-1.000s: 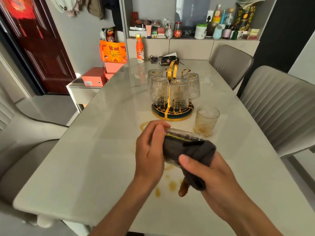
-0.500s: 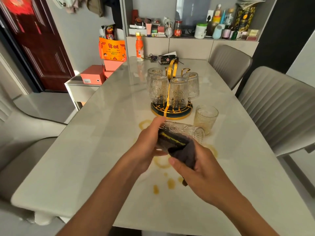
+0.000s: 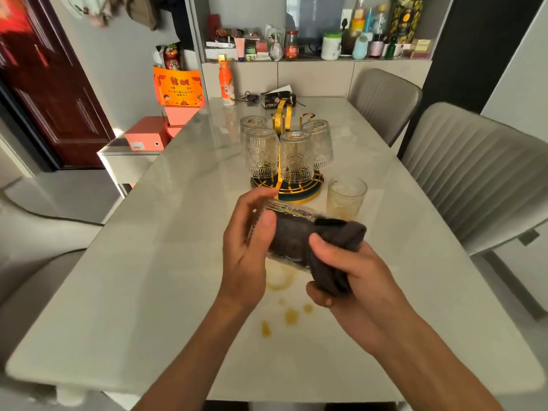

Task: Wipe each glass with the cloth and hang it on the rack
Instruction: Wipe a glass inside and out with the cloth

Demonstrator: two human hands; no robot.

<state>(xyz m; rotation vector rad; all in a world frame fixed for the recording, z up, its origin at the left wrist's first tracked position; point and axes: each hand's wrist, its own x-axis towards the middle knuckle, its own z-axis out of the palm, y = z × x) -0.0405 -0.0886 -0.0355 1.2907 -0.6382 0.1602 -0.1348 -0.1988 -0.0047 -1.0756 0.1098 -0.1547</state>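
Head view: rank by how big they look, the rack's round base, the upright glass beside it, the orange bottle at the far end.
Largest to smallest:
1. Rack's round base, widest.
2. Upright glass.
3. Orange bottle, though it stands much farther off, so its true size against the glass is unsure.

**Body check: two bare arms, nothing worn**

Only two forearms and two hands in view. Left hand (image 3: 246, 256) and right hand (image 3: 353, 277): no gloves, no rings on the fingers that show. Wrists carry no watch, band or bracelet. Both forearms are bare right down to the bottom edge of the head view; no sleeve or cuff shows. Short nails on the thumbs. Upper arms, torso and clothing are out of view.
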